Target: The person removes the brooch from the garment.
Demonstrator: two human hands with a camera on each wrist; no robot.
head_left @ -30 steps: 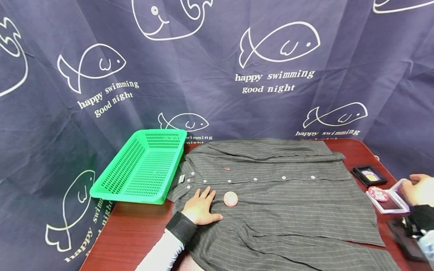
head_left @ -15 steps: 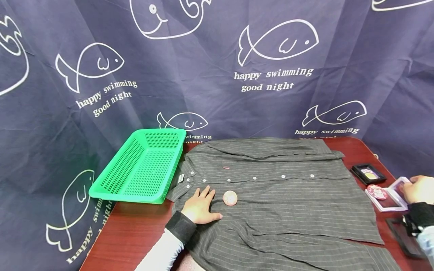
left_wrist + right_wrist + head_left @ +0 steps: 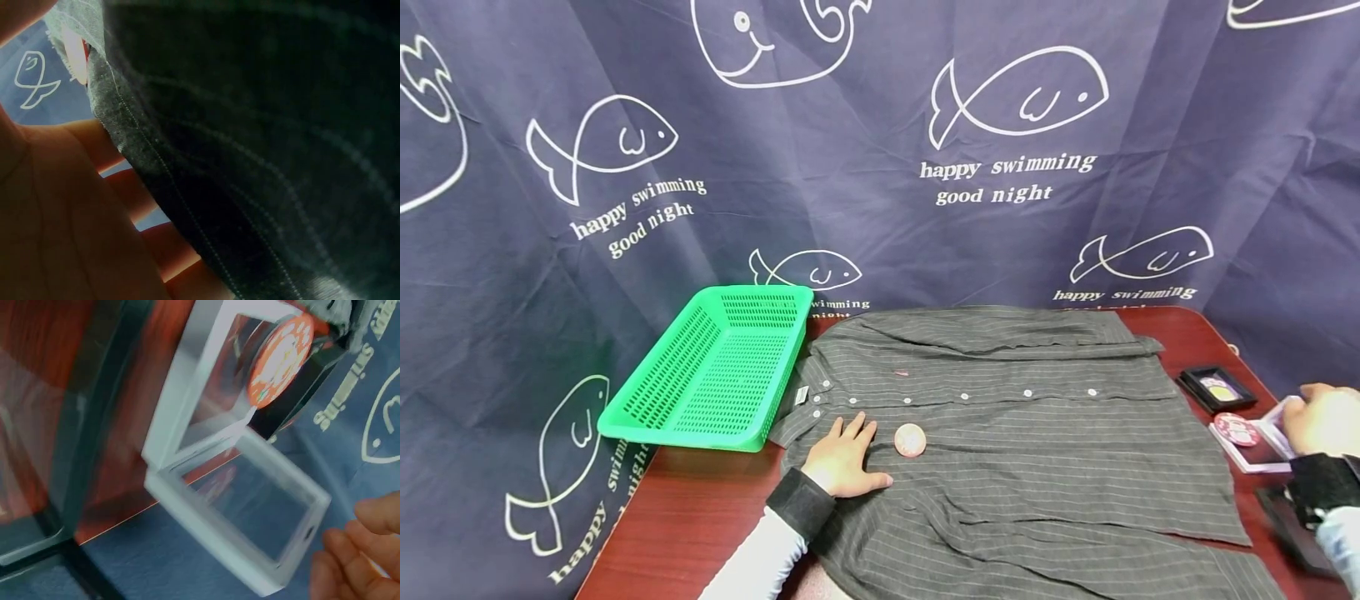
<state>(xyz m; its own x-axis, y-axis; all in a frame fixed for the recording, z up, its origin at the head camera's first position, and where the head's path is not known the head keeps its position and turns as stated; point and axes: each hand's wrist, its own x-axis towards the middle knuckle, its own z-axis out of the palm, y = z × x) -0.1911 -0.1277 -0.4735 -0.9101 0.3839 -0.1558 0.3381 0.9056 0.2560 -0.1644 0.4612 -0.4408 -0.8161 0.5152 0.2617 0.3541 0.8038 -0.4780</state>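
My left hand point(image 3: 841, 462) rests with spread fingers on a dark grey striped button shirt point(image 3: 1045, 450), next to a small pale round badge point(image 3: 910, 440). In the left wrist view, the palm point(image 3: 50, 200) shows with the fingertips hidden behind the cloth. My right hand point(image 3: 1326, 419) is at the far right, beside the raised lid of a white-rimmed clear display case point(image 3: 1255, 467). The right wrist view shows the bent fingers point(image 3: 350, 550) close to the lid's outer edge point(image 3: 312, 528), with a small gap. A red and white round badge point(image 3: 281, 360) leans on the case's other half.
A green plastic basket point(image 3: 730, 383) stands left of the shirt collar. A black-framed case point(image 3: 1217, 388) lies beyond the white one, and a larger black frame point(image 3: 100, 381) is on the near side. A blue fish-print curtain point(image 3: 880, 167) hangs behind the reddish table point(image 3: 700, 508).
My right hand has shifted slightly left and now overlaps more of the white case's lid. The left hand, shirt, badges and basket stay as they were.
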